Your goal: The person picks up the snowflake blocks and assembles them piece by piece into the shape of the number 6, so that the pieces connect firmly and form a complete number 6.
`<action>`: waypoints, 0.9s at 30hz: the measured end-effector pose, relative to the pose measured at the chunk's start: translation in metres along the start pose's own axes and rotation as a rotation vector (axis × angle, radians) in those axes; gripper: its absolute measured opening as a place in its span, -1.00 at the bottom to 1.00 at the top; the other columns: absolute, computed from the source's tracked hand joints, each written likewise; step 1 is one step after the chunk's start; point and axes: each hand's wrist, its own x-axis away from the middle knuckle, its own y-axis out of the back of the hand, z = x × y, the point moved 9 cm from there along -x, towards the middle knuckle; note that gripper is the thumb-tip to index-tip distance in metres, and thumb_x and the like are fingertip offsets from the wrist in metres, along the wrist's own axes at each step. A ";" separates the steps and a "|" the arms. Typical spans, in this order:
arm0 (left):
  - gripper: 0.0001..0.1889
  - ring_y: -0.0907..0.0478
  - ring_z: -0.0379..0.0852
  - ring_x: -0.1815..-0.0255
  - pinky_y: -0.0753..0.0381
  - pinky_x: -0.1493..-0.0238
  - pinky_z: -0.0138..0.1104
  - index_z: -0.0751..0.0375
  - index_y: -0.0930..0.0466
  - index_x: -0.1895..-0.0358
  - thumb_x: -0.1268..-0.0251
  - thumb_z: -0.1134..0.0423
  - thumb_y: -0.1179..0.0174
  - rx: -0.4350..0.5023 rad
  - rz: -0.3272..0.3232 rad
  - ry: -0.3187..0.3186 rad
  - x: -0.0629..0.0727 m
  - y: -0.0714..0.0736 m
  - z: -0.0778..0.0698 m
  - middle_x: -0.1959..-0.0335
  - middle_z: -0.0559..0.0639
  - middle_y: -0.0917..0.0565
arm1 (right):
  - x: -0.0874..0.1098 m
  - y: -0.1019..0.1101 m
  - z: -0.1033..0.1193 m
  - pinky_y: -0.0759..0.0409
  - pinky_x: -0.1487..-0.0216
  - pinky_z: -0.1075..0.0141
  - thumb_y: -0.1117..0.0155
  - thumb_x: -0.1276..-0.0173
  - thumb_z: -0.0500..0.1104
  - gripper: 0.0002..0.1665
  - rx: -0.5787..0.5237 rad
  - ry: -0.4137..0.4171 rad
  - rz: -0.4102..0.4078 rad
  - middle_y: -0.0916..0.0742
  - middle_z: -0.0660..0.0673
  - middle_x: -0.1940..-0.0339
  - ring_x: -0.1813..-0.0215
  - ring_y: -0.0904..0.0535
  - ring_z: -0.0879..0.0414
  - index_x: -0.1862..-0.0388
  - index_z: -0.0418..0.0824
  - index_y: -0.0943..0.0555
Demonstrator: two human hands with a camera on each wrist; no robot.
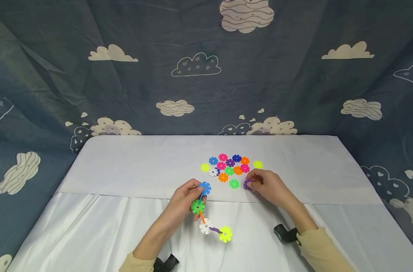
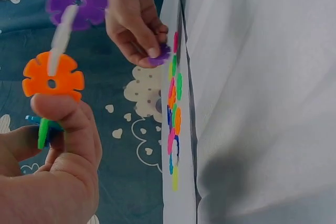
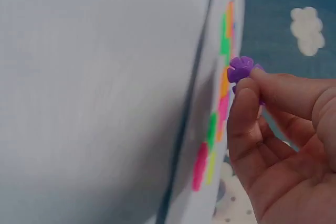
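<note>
My left hand (image 1: 183,199) grips a chain of notched, flower-shaped plastic discs by its upper end. The chain has a blue disc (image 1: 205,188) at the top and a green disc (image 1: 197,207) by the fingers. Below hang an orange disc (image 2: 52,73), a white disc (image 1: 204,227), a purple disc (image 2: 79,4) and, at the lower end, a yellow disc (image 1: 225,234). Neighbouring discs are slotted together crosswise. To the right, my right hand (image 1: 268,186) pinches a loose purple disc (image 3: 241,70) between thumb and fingertips, its far edge partly covered.
Several loose discs lie in a cluster ahead of the hands, among them a green disc (image 1: 234,184), an orange disc (image 1: 223,177) and a yellow disc (image 1: 258,164). White cloth (image 1: 124,170) covers the table. Behind it hangs a dark cloud-patterned curtain (image 1: 142,90).
</note>
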 end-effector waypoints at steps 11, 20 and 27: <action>-0.71 -0.37 -0.15 0.64 -0.39 0.67 -0.46 0.35 -0.41 0.11 -0.54 0.12 -0.03 0.069 0.002 0.040 0.000 -0.003 0.006 0.41 0.13 -0.58 | 0.049 0.007 0.054 -0.65 0.31 0.27 -0.31 -0.39 -0.22 -0.82 -0.407 0.117 -0.065 -0.67 -0.23 0.30 0.37 -0.59 -0.13 0.06 -0.20 -0.59; -0.67 -0.41 -0.17 0.63 -0.39 0.71 -0.48 0.36 -0.44 0.19 -0.49 0.07 -0.10 0.075 -0.046 0.078 0.002 -0.004 0.008 0.38 0.16 -0.66 | 0.060 -0.007 0.079 -0.67 0.18 0.28 -0.33 -0.35 -0.26 -0.68 -0.455 0.200 -0.151 -0.70 -0.01 0.18 0.25 -0.64 -0.03 -0.06 -0.03 -0.66; -0.66 -0.37 -0.20 0.68 -0.33 0.74 -0.46 0.36 -0.46 0.21 -0.49 0.07 -0.10 0.080 0.015 0.073 0.003 -0.013 0.009 0.36 0.15 -0.70 | 0.065 -0.014 0.094 -0.68 0.20 0.28 -0.40 -0.28 -0.28 -0.73 -0.430 0.235 -0.226 -0.71 0.07 0.26 0.27 -0.67 0.14 0.08 -0.01 -0.65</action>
